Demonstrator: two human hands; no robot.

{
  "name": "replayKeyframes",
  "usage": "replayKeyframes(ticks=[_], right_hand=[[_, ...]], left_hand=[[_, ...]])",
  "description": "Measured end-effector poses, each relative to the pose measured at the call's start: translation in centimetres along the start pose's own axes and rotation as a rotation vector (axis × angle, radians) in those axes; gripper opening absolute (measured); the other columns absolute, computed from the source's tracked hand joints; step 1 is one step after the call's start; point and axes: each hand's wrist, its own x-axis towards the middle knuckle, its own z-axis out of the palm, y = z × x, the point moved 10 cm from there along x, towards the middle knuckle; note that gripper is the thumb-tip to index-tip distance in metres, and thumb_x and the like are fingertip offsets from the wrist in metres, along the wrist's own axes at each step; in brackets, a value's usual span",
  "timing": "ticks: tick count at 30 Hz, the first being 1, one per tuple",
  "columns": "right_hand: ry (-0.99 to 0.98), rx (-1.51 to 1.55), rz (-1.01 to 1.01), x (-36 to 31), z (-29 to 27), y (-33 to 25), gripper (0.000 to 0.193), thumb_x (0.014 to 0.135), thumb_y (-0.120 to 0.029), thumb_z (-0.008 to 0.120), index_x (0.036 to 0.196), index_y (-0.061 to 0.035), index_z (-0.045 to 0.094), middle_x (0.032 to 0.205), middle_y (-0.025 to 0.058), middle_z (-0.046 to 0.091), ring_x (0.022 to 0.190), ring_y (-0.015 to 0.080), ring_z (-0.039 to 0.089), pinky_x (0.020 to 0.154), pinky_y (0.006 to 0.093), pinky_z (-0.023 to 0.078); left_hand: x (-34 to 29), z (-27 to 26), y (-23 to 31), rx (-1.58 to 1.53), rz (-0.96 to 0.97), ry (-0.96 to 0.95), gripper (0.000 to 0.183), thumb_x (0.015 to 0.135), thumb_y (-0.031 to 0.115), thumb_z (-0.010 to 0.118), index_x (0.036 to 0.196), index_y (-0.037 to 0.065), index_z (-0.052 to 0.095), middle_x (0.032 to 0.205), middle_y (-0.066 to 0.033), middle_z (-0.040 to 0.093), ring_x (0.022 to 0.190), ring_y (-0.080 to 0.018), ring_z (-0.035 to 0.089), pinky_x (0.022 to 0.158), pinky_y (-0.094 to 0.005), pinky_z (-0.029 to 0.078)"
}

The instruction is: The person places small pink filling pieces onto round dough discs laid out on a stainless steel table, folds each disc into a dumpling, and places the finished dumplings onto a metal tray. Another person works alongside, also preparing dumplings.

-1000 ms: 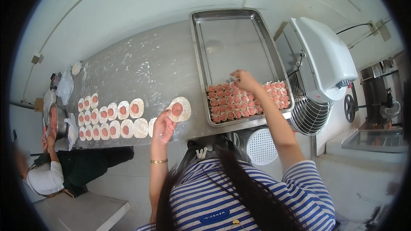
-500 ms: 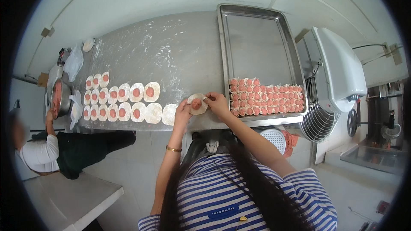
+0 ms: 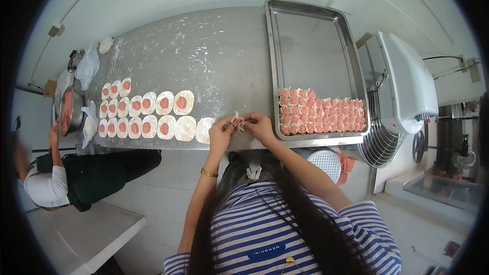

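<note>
Filled wrapper [image 3: 237, 121], now bunched (flatter before), left hand [image 3: 220, 133], right hand [image 3: 261, 127] pinching

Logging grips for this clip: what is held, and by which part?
The left hand and right hand pinch a gathered, pale, pink-filled dough wrapper by its opposite edges.

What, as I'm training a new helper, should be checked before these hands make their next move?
1. Grip: ok. The left hand and right hand both pinch the gathered wrapper.
2. Filling in it: ok. Some pink filling shows among the folds.
3. Folds firmly pressed: cannot tell; fingers cover part of them.
4. Room in the metal tray: ok. The shaped pieces take up only its near part.
5. Two flat wrappers nearest the left hand: not ok, if they should be filled; no filling shows on them.
</note>
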Motion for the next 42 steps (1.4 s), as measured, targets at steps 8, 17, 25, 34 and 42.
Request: replayKeyframes(ticks=[8,17,25,34,42], right_hand=[[-0.099,0.46,-0.043,-1.1,0.5,-3.1,0.022,0.079,0.0,0.063,0.101,0.0039,0.062,0.095,0.0068,0.066,0.087,0.0135,0.062,0.08,0.0258,0.048],[-0.091,-0.125,-0.057,-0.3,-1.3,-3.7,0.031,0.074,-0.001,0.067,0.104,0.0022,0.061,0.091,0.0087,0.066,0.086,0.0131,0.062,0.077,0.0263,0.049],[-0.094,-0.378,-0.389,-1.4,-0.7,-6.2,0.043,0.065,0.003,0.068,0.108,0.0009,0.06,0.097,0.0122,0.064,0.088,0.0231,0.064,0.079,0.0327,0.052],[-0.214,-0.487,-0.453,-0.5,0.5,-5.7,0.026,0.07,0.003,0.057,0.095,-0.0012,0.063,0.09,0.0178,0.062,0.084,0.0353,0.062,0.073,0.0384,0.05],[-0.125,-0.673,-0.385,-0.2,-0.5,-5.1,0.019,0.072,-0.005,0.06,0.09,-0.0033,0.064,0.089,0.0161,0.062,0.084,0.0373,0.06,0.073,0.0435,0.048]], left_hand=[[0.1,-0.2,-0.9,-0.438,0.02,0.005,0.016,0.081,0.005,0.069,0.09,-0.001,0.057,0.085,-0.0057,0.063,0.076,-0.0121,0.061,0.067,-0.0238,0.049],[-1.2,0.2,1.0,-0.561,-0.077,-0.094,0.019,0.081,-0.002,0.064,0.099,-0.001,0.057,0.097,-0.0085,0.061,0.092,-0.0134,0.06,0.074,-0.0247,0.05],[-1.2,0.9,2.1,0.016,0.33,0.059,0.015,0.071,-0.005,0.067,0.083,-0.002,0.059,0.083,-0.0112,0.066,0.072,-0.0172,0.064,0.068,-0.0255,0.053],[-1.3,1.6,2.3,0.059,0.127,0.058,0.02,0.072,0.0,0.072,0.086,-0.001,0.058,0.081,-0.013,0.068,0.078,-0.0206,0.069,0.067,-0.0297,0.053],[-0.8,2.9,3.0,0.147,0.152,-0.054,0.022,0.07,0.008,0.075,0.085,0.0,0.061,0.073,-0.0138,0.066,0.068,-0.0249,0.066,0.061,-0.0316,0.051]])
